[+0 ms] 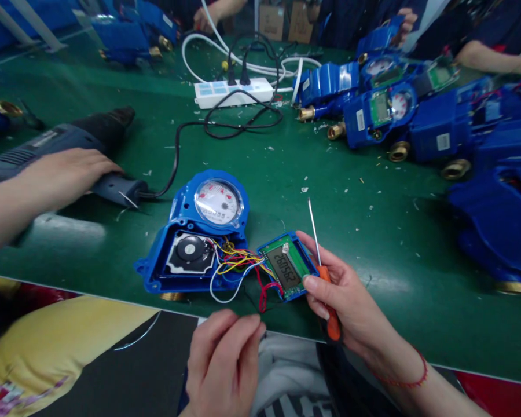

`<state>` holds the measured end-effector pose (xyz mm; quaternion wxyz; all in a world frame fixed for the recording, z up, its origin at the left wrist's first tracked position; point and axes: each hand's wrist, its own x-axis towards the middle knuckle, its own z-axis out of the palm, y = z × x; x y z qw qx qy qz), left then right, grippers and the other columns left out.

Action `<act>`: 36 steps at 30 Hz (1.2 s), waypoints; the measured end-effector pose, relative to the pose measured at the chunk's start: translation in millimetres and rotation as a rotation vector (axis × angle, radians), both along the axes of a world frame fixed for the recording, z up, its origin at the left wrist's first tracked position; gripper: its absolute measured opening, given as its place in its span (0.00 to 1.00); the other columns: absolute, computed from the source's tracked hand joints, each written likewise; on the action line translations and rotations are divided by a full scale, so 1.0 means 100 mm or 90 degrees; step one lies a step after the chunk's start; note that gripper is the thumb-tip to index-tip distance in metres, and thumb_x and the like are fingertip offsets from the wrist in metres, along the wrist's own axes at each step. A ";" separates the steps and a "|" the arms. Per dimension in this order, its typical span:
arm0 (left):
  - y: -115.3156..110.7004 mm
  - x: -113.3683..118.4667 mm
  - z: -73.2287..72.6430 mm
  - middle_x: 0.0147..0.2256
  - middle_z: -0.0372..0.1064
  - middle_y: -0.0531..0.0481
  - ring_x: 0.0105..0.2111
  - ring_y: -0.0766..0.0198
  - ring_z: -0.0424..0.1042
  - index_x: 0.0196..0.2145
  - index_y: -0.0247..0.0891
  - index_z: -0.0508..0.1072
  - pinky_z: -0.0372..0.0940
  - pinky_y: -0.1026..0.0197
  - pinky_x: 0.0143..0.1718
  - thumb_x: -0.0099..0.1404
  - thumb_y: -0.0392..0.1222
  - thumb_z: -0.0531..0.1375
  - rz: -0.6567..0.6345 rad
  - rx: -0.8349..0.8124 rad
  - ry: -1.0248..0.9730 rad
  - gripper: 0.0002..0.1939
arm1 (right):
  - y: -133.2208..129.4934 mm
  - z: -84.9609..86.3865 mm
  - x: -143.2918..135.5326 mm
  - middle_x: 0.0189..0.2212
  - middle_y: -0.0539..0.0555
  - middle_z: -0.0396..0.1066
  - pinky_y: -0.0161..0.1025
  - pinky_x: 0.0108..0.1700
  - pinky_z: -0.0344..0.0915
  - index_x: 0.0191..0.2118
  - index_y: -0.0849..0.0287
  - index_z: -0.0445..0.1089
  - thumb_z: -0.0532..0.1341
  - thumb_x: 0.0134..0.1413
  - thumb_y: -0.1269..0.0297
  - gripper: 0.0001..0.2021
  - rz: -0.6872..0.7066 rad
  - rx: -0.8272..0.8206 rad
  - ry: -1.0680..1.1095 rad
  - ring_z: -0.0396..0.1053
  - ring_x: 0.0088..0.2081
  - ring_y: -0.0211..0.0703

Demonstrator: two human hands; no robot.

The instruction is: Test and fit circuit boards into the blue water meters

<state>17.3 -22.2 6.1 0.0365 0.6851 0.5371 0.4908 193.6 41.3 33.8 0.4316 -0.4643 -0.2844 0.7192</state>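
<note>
My right hand [351,301] grips a green circuit board [301,260] with a small digit display, set in a blue frame. The same hand also holds a screwdriver [332,324] with an orange handle, its shaft pointing up and away. Several coloured wires [238,260] run from the board into an opened blue water meter [156,269], which lies to the left with its round dial [219,202] facing up. Just below the red wire loop, at the table edge, my left hand [226,359] has its fingers curled together; anything between them is hidden.
A co-worker's hand [69,171] rests on a heat gun [99,136] at the left. Its black cord [176,150] leads to a white power strip [234,92]. Several blue meters [377,116] with brass fittings crowd the right side. Other people's arms [495,57] show at the back.
</note>
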 end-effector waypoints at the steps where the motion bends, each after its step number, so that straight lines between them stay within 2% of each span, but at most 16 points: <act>1: -0.05 0.00 -0.02 0.34 0.70 0.50 0.32 0.64 0.72 0.39 0.43 0.76 0.70 0.65 0.36 0.61 0.31 0.62 -0.045 0.000 -0.045 0.10 | 0.01 0.00 0.00 0.28 0.47 0.64 0.22 0.16 0.49 0.62 0.50 0.61 0.73 0.45 0.60 0.38 -0.004 0.000 0.000 0.51 0.17 0.23; 3: -0.09 0.04 -0.03 0.32 0.74 0.50 0.32 0.61 0.74 0.41 0.44 0.76 0.70 0.62 0.35 0.65 0.38 0.60 -0.172 -0.110 -0.134 0.08 | 0.00 0.00 -0.01 0.28 0.47 0.64 0.22 0.17 0.49 0.62 0.51 0.61 0.72 0.47 0.58 0.36 -0.009 0.005 0.001 0.51 0.17 0.23; 6: 0.00 0.17 0.05 0.34 0.76 0.48 0.32 0.62 0.75 0.43 0.42 0.74 0.70 0.64 0.31 0.65 0.40 0.61 -0.211 -0.458 -0.356 0.08 | -0.03 0.01 -0.03 0.24 0.45 0.62 0.22 0.17 0.49 0.64 0.52 0.59 0.70 0.50 0.58 0.36 -0.006 0.013 0.007 0.50 0.17 0.24; 8: 0.12 0.25 0.11 0.40 0.76 0.44 0.38 0.58 0.76 0.47 0.40 0.71 0.72 0.61 0.37 0.59 0.43 0.66 -0.256 -0.602 -0.548 0.18 | -0.06 0.01 -0.03 0.20 0.44 0.60 0.22 0.17 0.48 0.65 0.53 0.56 0.69 0.52 0.58 0.36 0.000 0.014 0.010 0.49 0.17 0.25; 9: 0.18 0.29 0.13 0.45 0.75 0.42 0.44 0.55 0.76 0.50 0.41 0.69 0.72 0.59 0.41 0.55 0.42 0.69 -0.277 -0.625 -0.635 0.26 | -0.06 0.02 -0.03 0.19 0.43 0.59 0.22 0.17 0.47 0.65 0.53 0.55 0.68 0.53 0.58 0.37 0.007 0.013 0.012 0.48 0.16 0.25; 11: 0.26 0.36 0.14 0.54 0.70 0.41 0.53 0.51 0.71 0.56 0.44 0.63 0.69 0.55 0.51 0.50 0.39 0.73 -0.301 -0.612 -0.770 0.38 | -0.07 0.02 -0.01 0.18 0.42 0.57 0.22 0.17 0.47 0.66 0.54 0.53 0.68 0.54 0.59 0.37 0.025 0.012 0.017 0.46 0.16 0.25; 14: 0.32 0.42 0.15 0.57 0.67 0.42 0.58 0.52 0.67 0.61 0.46 0.57 0.64 0.54 0.57 0.48 0.34 0.73 -0.301 -0.569 -0.875 0.47 | -0.05 0.02 0.04 0.17 0.42 0.57 0.22 0.16 0.48 0.66 0.55 0.52 0.68 0.54 0.59 0.38 0.067 0.010 0.024 0.46 0.16 0.25; 17: 0.38 0.46 0.21 0.57 0.68 0.44 0.56 0.51 0.69 0.65 0.51 0.49 0.66 0.54 0.56 0.44 0.31 0.74 -0.257 -0.569 -0.897 0.57 | -0.03 0.01 0.09 0.19 0.44 0.59 0.21 0.16 0.47 0.66 0.54 0.53 0.68 0.54 0.56 0.38 0.114 0.015 0.024 0.48 0.16 0.25; 20: 0.48 0.49 0.28 0.54 0.71 0.46 0.51 0.51 0.74 0.67 0.55 0.42 0.70 0.53 0.50 0.45 0.30 0.73 -0.228 -0.590 -0.885 0.62 | -0.01 0.00 0.14 0.20 0.44 0.60 0.21 0.16 0.49 0.66 0.52 0.53 0.68 0.55 0.55 0.37 0.148 0.019 0.030 0.49 0.16 0.25; 22: 0.54 0.50 0.31 0.50 0.73 0.48 0.47 0.53 0.76 0.67 0.56 0.41 0.71 0.55 0.47 0.47 0.31 0.73 -0.245 -0.598 -0.879 0.61 | 0.04 0.00 0.15 0.20 0.43 0.59 0.22 0.16 0.51 0.66 0.51 0.54 0.68 0.54 0.55 0.37 0.154 0.021 0.025 0.50 0.16 0.25; 24: 0.54 0.47 0.31 0.47 0.74 0.50 0.44 0.58 0.77 0.65 0.54 0.48 0.71 0.59 0.44 0.48 0.33 0.73 -0.254 -0.587 -0.857 0.54 | 0.13 0.02 0.18 0.21 0.44 0.59 0.21 0.17 0.51 0.65 0.53 0.55 0.69 0.53 0.57 0.36 0.160 0.032 0.005 0.51 0.16 0.25; 26: 0.49 0.40 0.29 0.42 0.74 0.50 0.38 0.62 0.76 0.57 0.47 0.62 0.69 0.64 0.38 0.50 0.37 0.72 -0.252 -0.600 -0.787 0.39 | 0.24 0.06 0.22 0.20 0.44 0.60 0.21 0.17 0.50 0.65 0.56 0.56 0.69 0.53 0.58 0.37 0.189 0.039 -0.024 0.52 0.17 0.26; 28: 0.40 0.30 0.27 0.38 0.75 0.48 0.33 0.64 0.73 0.47 0.40 0.70 0.67 0.65 0.31 0.52 0.39 0.71 -0.273 -0.668 -0.678 0.25 | 0.36 0.10 0.27 0.19 0.45 0.60 0.21 0.17 0.49 0.65 0.60 0.56 0.69 0.52 0.59 0.37 0.232 0.035 -0.050 0.53 0.17 0.26; 31: 0.31 0.21 0.22 0.43 0.74 0.43 0.38 0.60 0.73 0.46 0.40 0.71 0.67 0.63 0.33 0.50 0.40 0.71 -0.300 -0.709 -0.612 0.25 | 0.50 0.15 0.35 0.20 0.46 0.62 0.21 0.16 0.49 0.65 0.62 0.56 0.69 0.52 0.59 0.37 0.291 0.030 -0.048 0.53 0.17 0.26; 34: 0.33 0.27 0.20 0.44 0.73 0.45 0.43 0.58 0.73 0.45 0.41 0.69 0.68 0.61 0.40 0.45 0.40 0.74 -0.211 -0.637 -0.693 0.30 | 0.56 0.17 0.36 0.23 0.49 0.66 0.22 0.16 0.50 0.66 0.62 0.55 0.68 0.53 0.58 0.37 0.331 0.039 -0.015 0.54 0.17 0.26; 36: 0.39 0.37 0.22 0.41 0.74 0.47 0.42 0.58 0.74 0.43 0.41 0.68 0.68 0.61 0.40 0.42 0.39 0.75 -0.142 -0.615 -0.736 0.30 | 0.58 0.17 0.35 0.23 0.48 0.66 0.22 0.16 0.51 0.66 0.63 0.54 0.67 0.54 0.58 0.38 0.342 0.052 -0.011 0.54 0.17 0.26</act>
